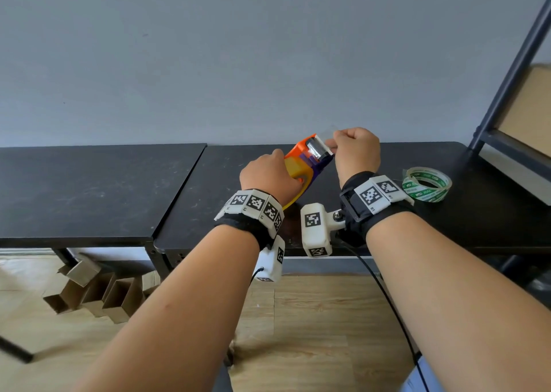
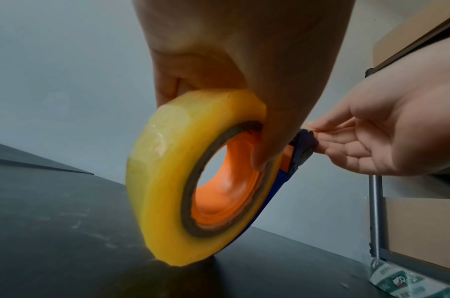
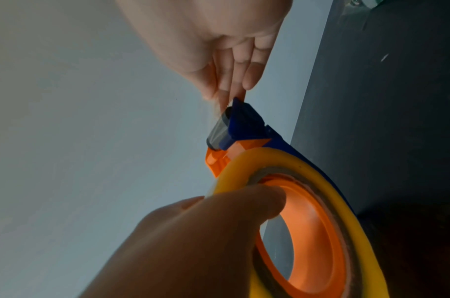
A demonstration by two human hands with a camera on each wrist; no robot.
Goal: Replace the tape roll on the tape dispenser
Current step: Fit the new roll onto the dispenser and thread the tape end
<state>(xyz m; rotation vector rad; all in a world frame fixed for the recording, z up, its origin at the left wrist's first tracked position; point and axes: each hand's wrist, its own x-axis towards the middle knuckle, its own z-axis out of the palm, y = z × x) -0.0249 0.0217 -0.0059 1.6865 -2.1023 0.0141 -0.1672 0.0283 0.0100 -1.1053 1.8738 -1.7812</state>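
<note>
**Two hands on the dispenser, tape end being threaded**

One yellowish tape roll (image 2: 152, 181) sits on the orange hub of the tape dispenser (image 1: 308, 160). My left hand (image 1: 268, 176) wraps the roll, thumb hooked into the core. Just past that grip, my right hand (image 1: 356, 150) pinches the clear tape end at the roller. The film looks limp, sticky and tear-prone, so I judge it best held by its edge. Beyond the right wrist a green-printed roll (image 1: 427, 184) lies on the black table (image 1: 89, 188).
</note>
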